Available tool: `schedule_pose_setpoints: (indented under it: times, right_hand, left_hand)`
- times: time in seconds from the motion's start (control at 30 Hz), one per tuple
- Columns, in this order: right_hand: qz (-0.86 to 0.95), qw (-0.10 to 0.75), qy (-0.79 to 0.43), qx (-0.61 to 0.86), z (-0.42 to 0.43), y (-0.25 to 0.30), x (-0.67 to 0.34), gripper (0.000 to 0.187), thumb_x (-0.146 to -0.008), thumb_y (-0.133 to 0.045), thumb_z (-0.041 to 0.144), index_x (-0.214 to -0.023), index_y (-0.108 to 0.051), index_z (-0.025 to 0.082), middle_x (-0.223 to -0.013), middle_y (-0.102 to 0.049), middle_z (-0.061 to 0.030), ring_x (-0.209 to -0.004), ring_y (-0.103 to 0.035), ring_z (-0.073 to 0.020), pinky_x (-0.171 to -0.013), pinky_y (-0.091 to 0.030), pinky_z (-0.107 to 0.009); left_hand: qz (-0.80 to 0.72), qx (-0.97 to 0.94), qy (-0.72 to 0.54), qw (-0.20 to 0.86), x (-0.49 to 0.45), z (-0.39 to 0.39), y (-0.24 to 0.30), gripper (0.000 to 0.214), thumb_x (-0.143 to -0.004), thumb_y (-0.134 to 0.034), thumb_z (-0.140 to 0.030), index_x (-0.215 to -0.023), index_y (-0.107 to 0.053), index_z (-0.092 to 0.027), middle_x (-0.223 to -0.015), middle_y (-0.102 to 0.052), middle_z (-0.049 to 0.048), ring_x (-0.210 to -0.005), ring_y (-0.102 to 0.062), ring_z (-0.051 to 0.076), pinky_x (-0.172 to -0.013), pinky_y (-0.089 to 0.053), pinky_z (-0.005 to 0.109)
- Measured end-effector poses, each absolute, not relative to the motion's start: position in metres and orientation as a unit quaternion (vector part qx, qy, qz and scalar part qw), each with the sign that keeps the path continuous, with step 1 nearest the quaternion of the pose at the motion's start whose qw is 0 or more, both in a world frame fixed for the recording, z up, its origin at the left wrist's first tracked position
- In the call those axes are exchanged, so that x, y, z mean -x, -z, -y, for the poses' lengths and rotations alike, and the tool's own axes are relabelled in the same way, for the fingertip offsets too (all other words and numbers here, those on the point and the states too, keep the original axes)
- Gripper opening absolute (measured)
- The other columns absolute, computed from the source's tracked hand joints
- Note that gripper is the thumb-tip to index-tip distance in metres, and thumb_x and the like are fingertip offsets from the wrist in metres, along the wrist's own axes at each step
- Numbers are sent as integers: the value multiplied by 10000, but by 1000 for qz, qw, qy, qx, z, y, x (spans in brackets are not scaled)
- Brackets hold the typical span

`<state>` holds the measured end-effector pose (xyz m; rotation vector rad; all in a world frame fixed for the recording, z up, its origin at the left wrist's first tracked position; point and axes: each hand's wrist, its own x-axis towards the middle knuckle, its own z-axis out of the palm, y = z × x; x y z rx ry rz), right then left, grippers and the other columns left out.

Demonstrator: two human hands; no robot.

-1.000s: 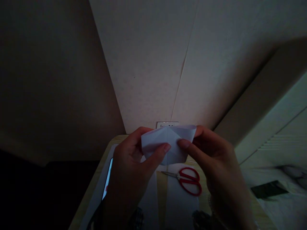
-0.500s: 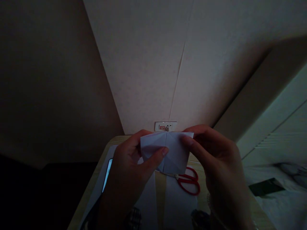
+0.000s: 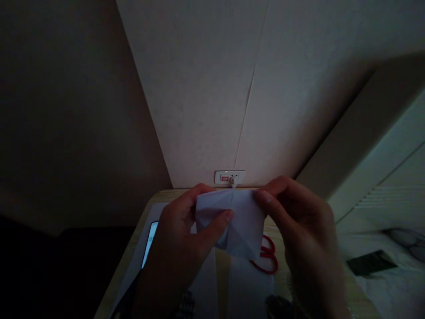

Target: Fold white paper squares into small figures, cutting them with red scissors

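Note:
A folded sheet of white paper [image 3: 246,221] with a vertical centre crease is held up between both hands, above a small wooden table. My left hand [image 3: 191,230] grips its left part, thumb pressed on the front near the crease and fingers behind. At the upper right corner, my right hand [image 3: 295,217] pinches the paper between thumb and fingers. Below and partly hidden by the paper lie scissors [image 3: 272,261] with red handles; their blades are covered.
White paper sheets [image 3: 250,283] lie on the wooden table [image 3: 222,270]. A phone with a lit screen [image 3: 150,241] is left of my left hand. A wall socket [image 3: 229,177] with a plug sits behind the table. A dark flat object [image 3: 371,262] lies on white fabric at right.
The right half of the paper has opened out lower and now covers more of the scissors. My right hand has shifted slightly along the upper right corner; the left keeps its hold.

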<state>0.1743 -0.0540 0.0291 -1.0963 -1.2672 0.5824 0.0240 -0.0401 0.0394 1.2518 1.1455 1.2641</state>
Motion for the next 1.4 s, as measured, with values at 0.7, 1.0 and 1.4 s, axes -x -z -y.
schedule_pose_setpoints:
  times: [0.7,1.0,1.4]
  right_hand:
    - [594,577,-273,489,47,-29,-175,92,-764,-757,217,-677,-752,245,-669,-752,37,-639,-660,-149,-614,-481,-240]
    - [628,572,-234,472,49,-29,-167,129,-832,-709,176,-747,-752,263,-732,-776,58,-690,-695,-130,-616,-492,-208]
    - [647,514,-280,488,49,-31,-162,221,-860,-691,250,-650,-628,218,-622,-679,57,-604,-617,-109,-573,-430,-221]
  left_hand:
    - [-448,-501,-614,412,-24,39,-37,102,-678,-758,-181,-698,-674,-235,-619,-653,-86,-612,-632,114,-567,-495,187]
    - [-430,-487,-655,386,-16,34,-33,138,-657,-814,-177,-705,-695,-228,-637,-689,-75,-603,-660,112,-539,-512,174]
    - [-433,-432,-706,359,-15,34,-34,158,-671,-830,-181,-728,-691,-227,-683,-729,-83,-680,-720,112,-616,-564,151]
